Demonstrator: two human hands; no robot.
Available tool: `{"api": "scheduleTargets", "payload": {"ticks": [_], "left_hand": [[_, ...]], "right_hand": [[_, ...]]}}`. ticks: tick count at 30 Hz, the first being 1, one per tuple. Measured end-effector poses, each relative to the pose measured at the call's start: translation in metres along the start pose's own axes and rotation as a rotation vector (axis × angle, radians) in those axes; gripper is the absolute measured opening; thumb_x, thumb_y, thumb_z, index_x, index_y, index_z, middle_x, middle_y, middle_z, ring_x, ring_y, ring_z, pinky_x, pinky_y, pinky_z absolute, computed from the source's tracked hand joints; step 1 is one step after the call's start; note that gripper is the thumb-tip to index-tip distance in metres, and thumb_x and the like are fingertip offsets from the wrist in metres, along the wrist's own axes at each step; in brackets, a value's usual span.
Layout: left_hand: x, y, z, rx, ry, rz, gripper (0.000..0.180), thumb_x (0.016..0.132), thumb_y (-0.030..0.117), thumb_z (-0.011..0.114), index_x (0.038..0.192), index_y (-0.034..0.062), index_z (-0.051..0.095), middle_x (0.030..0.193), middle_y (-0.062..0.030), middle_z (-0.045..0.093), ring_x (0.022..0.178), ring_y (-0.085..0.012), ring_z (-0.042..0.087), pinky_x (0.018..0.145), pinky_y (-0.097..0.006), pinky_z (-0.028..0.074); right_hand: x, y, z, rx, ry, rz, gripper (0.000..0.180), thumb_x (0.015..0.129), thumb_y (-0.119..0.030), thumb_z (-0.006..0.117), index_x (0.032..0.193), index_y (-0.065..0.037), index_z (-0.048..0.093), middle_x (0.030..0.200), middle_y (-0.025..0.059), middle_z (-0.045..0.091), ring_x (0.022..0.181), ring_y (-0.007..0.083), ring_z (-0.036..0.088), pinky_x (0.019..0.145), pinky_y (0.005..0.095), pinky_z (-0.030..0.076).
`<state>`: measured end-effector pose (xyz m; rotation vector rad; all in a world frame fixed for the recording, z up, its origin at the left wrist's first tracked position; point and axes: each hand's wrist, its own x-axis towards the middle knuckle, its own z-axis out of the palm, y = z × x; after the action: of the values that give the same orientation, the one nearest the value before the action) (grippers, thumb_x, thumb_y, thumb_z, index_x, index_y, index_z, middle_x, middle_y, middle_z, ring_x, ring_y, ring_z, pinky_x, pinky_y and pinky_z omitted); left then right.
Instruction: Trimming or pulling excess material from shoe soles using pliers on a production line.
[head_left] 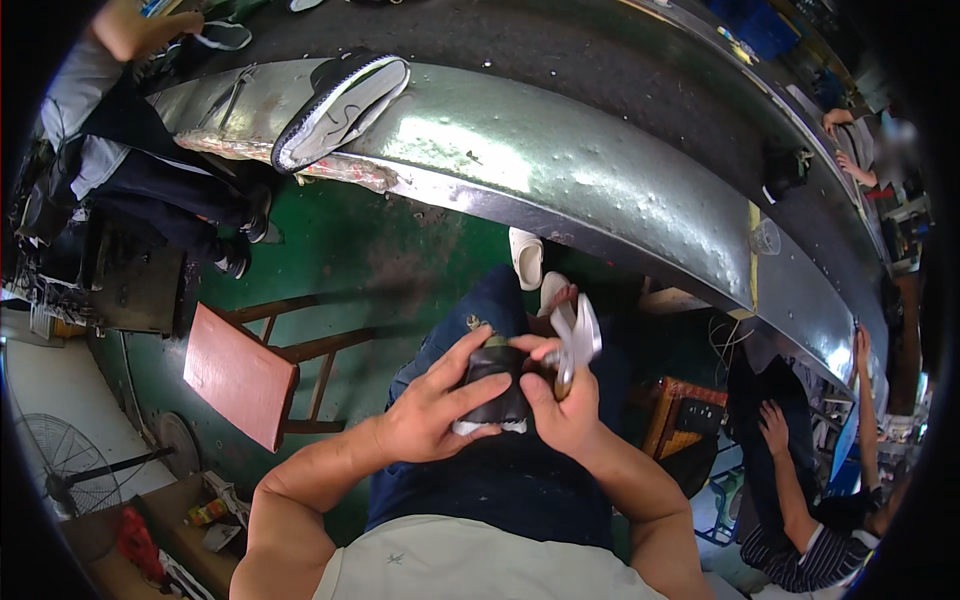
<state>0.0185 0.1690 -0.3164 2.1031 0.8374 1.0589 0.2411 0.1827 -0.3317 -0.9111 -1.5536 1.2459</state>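
I am clutching a black shoe piece [497, 392] above my lap, short of the near edge of the bench [600, 150]. My left hand [435, 405] is wrapping its left side, the thumb lying across the black surface and the fingers reaching around the far end and beneath. The piece is sitting between my two hands, touching both, with a white edge showing along the side nearest my belly. My right hand [568, 408] is pressing its thumb close against the piece's right side while also grasping a silver-headed metal tool [577, 338], whose head is sticking up beyond my fingers, right of the piece. I cannot tell exactly what kind of tool it is.

Ahead of me, a black shoe with a pale grey inside [345, 112] is lying aslant over the bench's near edge, toward its left end. A slim dark tool [234, 97] is resting left of that shoe. Farther right, a clear cup [765, 238] is standing near a yellow strip [755, 258] across the bench. On the green floor to my left, a wooden stool with a pinkish seat [240, 375] is lying tipped over.
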Motion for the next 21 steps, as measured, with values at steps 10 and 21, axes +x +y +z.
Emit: {"api": "scheduleTargets", "payload": {"ticks": [10, 21], "left_hand": [[-0.052, 0.008, 0.034, 0.248, 0.19, 0.137, 0.071, 0.07, 0.024, 0.091, 0.134, 0.012, 0.063, 0.143, -0.0183, 0.055, 0.127, -0.0404, 0.056, 0.1, -0.051, 0.049], [-0.044, 0.009, 0.035, -0.059, 0.006, -0.042, 0.079, 0.07, 0.018, 0.093, 0.128, 0.0188, 0.04, 0.154, -0.0371, 0.021, 0.138, -0.0644, 0.031, 0.111, -0.071, 0.031]], "right_hand": [[-0.015, 0.01, 0.0, 0.046, -0.068, -0.391, 0.041, 0.082, 0.006, 0.077, 0.113, -0.006, 0.052, 0.112, 0.0161, 0.068, 0.103, 0.0343, 0.066, 0.089, 0.0429, 0.054], [-0.01, 0.028, 0.014, 0.351, -0.21, -0.198, 0.022, 0.099, -0.009, 0.058, 0.115, 0.0, 0.045, 0.134, 0.0282, 0.057, 0.128, 0.041, 0.055, 0.112, 0.0545, 0.038]]}}
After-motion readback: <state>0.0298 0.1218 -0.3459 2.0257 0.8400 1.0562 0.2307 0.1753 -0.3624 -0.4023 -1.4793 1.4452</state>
